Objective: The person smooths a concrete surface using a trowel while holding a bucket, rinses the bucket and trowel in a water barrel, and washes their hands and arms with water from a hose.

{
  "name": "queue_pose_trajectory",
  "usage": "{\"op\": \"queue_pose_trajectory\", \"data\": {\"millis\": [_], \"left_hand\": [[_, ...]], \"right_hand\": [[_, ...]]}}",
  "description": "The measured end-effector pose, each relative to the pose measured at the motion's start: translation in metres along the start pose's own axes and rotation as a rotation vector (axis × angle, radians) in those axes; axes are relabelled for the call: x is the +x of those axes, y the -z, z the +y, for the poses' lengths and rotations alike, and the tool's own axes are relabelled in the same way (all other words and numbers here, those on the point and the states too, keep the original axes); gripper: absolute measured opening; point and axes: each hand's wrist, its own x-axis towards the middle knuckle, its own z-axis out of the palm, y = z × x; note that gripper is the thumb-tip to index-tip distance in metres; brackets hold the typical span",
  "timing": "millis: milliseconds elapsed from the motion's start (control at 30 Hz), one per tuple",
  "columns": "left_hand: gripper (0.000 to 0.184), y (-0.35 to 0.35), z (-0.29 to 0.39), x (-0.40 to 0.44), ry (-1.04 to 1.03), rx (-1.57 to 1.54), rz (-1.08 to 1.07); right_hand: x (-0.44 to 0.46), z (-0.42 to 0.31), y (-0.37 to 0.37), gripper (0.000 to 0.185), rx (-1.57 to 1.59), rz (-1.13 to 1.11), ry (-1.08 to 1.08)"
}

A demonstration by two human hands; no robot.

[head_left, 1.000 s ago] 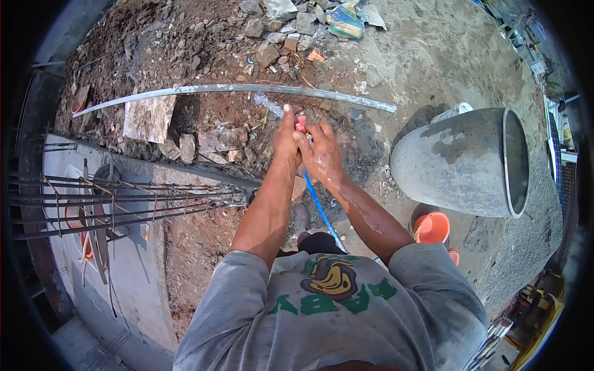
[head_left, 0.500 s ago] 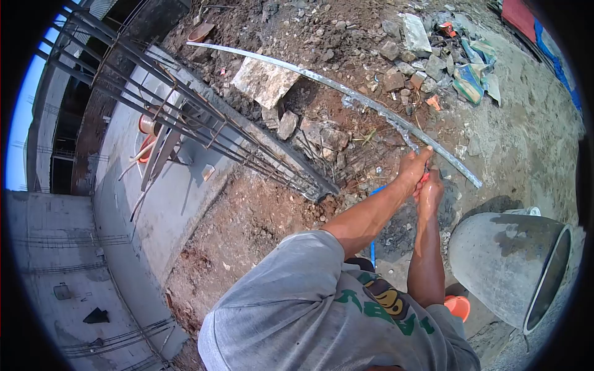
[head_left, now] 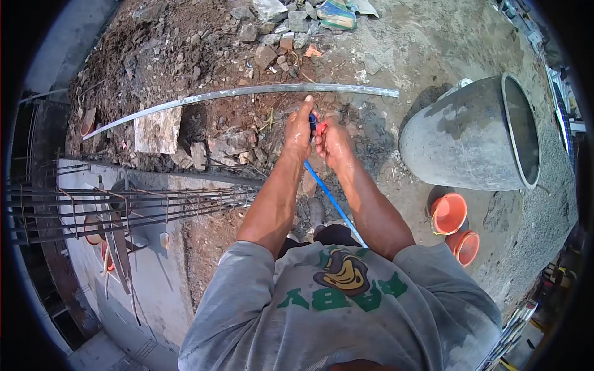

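Note:
My left hand (head_left: 298, 128) is closed round a dark blue fitting (head_left: 313, 122) at the end of a blue hose (head_left: 335, 205), its thumb pointing up and away from me. The fingers of my right hand (head_left: 336, 143) pinch a small red part (head_left: 321, 128) of that fitting. Both hands look wet and meet in front of my body. From them, the hose runs back down toward my waist. Just past my fingertips lies a long, pale, slightly curved pole (head_left: 247, 91). My fingers hide much of the fitting.
To the right a big grey drum-like vessel (head_left: 461, 139) lies tilted, with two orange buckets (head_left: 448, 213) beside it. A rebar cage (head_left: 130, 207) and a concrete slab (head_left: 161, 272) are at left. Rubble, a flat stone (head_left: 158, 131) and a torn sack (head_left: 337, 15) lie ahead.
My view has turned right, bringing both buckets into sight. The water spraying from my hands along the pole no longer shows. Both hands remain together at the fitting.

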Motion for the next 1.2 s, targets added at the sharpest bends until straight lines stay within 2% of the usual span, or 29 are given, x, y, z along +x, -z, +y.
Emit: {"op": "queue_pose_trajectory", "data": {"millis": [100, 200, 367, 467, 600, 633, 733, 767, 800, 867, 933, 1000, 1067, 1100, 1133, 1200], "left_hand": [[0.042, -0.007, 0.008, -0.008, 0.092, -0.037, -0.067], [0.041, -0.014, -0.010, -0.007, -0.019, -0.029, -0.048], [0.033, -0.039, -0.009, -0.023, 0.054, 0.145, -0.070], [0.032, -0.045, -0.017, -0.016, 0.040, 0.187, -0.158], [0.041, -0.058, -0.013, -0.024, 0.126, 0.209, -0.251], [0.053, -0.059, -0.013, -0.024, 0.072, 0.319, -0.246], [0.057, -0.042, -0.029, -0.014, -0.034, 0.417, -0.087], [0.055, -0.030, -0.023, -0.019, 0.057, 0.379, -0.147], [0.052, -0.016, -0.021, -0.026, 0.058, 0.429, -0.168], [0.045, 0.019, -0.022, -0.044, 0.065, 0.528, -0.212], [0.037, 0.068, -0.045, -0.047, 0.080, 0.588, -0.249], [0.029, 0.105, -0.047, -0.058, 0.141, 0.580, -0.276], [0.023, 0.142, -0.048, -0.085, 0.288, 0.507, -0.275], [0.015, 0.155, -0.048, -0.101, 0.298, 0.508, -0.243], [0.015, 0.175, -0.052, -0.111, 0.311, 0.542, -0.261], [0.019, 0.220, -0.060, -0.127, 0.350, 0.632, -0.287]], "right_hand": [[-0.003, 0.000, 0.005, 0.048, 0.000, 0.028, 0.105], [-0.009, 0.001, 0.018, 0.049, 0.026, 0.028, 0.064], [-0.014, 0.003, 0.033, 0.050, 0.126, 0.115, -0.011], [-0.010, 0.006, 0.043, 0.050, 0.226, 0.115, 0.023], [-0.020, -0.008, 0.048, 0.049, 0.182, 0.220, 0.116], [-0.015, -0.007, 0.058, 0.047, 0.189, 0.166, 0.127], [0.006, -0.003, 0.095, 0.042, 0.326, 0.262, 0.171], [0.019, 0.000, 0.116, 0.041, 0.344, 0.264, 0.211], [0.027, 0.003, 0.139, 0.040, 0.363, 0.270, 0.250], [0.018, 0.011, 0.168, 0.043, 0.001, 0.520, 0.279], [-0.016, 0.026, 0.190, 0.043, -0.377, 0.697, 0.136], [-0.029, 0.075, 0.242, 0.041, -0.694, 0.754, 0.065], [-0.074, 0.141, 0.261, 0.040, -0.645, 0.881, 0.191], [-0.104, 0.176, 0.262, 0.041, -0.591, 0.937, 0.152], [-0.135, 0.212, 0.257, 0.042, -0.535, 0.986, 0.108], [-0.194, 0.297, 0.259, 0.046, -0.959, 0.919, -0.083]]}}
